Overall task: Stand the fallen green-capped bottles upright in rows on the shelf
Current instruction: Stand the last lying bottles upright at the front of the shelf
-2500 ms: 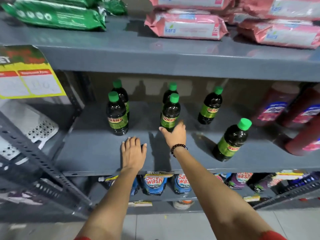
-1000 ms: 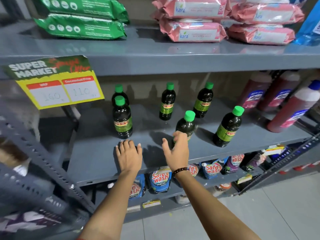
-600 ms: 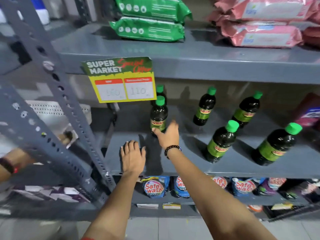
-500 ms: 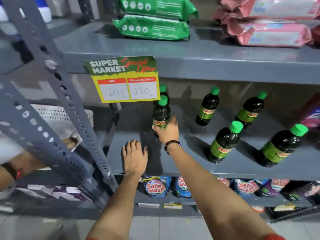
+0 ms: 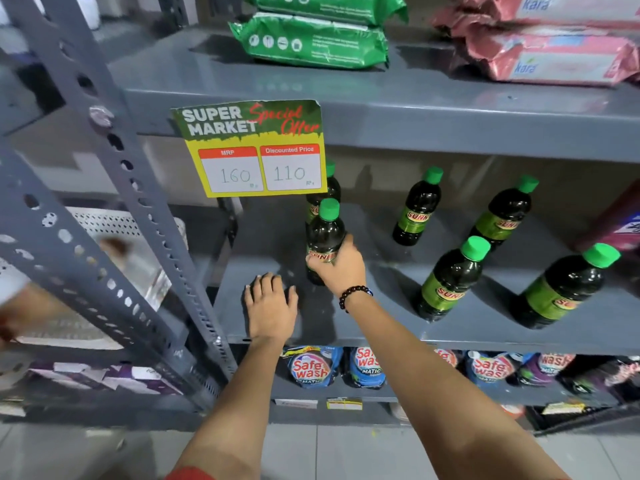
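Observation:
Several dark bottles with green caps and green labels stand upright on the grey shelf. My right hand grips the front left bottle around its lower body. Directly behind it stands another bottle, partly hidden by the price sign. Further right are a back bottle, a second back bottle, a front bottle and a far-right front bottle. My left hand lies flat on the shelf, fingers apart, just left of the gripped bottle.
A yellow and green price sign hangs from the upper shelf edge. Green packs and pink packs lie above. A perforated grey upright runs diagonally at left. Detergent pouches fill the lower shelf. Red bottles sit at far right.
My right hand left the middle front bottle, moved left and closed around the front left bottle. The view swung left. My left hand stayed flat on the shelf.

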{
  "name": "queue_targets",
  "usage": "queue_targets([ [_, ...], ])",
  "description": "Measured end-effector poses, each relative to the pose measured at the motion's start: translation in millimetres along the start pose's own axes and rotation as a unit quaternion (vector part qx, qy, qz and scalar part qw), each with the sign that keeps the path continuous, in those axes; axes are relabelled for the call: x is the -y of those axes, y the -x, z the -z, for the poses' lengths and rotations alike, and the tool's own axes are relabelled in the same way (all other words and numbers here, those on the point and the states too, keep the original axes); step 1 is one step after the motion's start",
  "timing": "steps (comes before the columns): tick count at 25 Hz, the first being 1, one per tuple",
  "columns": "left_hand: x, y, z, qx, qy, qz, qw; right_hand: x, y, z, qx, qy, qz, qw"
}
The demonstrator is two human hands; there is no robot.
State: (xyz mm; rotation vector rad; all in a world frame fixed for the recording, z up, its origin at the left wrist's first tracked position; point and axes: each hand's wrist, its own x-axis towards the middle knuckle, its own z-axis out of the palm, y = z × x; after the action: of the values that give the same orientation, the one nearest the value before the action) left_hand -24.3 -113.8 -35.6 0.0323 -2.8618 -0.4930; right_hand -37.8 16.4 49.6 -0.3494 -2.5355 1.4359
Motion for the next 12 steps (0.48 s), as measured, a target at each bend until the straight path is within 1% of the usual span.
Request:
queue_targets([
  [5,1,1,4,0.035,-0.019,-0.007,0.999,-14,42,3,0.0,0.005,0.033,0.999],
  [9,0,4,7,0.049,-0.002,-0.016,0.999,-15,58,6,-0.001,-0.001,0.033,0.999],
  [12,0,0,9,0.067,0.003,-0.012,0.998,-14,59,8,0.017,-0.005,0.023,1.0],
])
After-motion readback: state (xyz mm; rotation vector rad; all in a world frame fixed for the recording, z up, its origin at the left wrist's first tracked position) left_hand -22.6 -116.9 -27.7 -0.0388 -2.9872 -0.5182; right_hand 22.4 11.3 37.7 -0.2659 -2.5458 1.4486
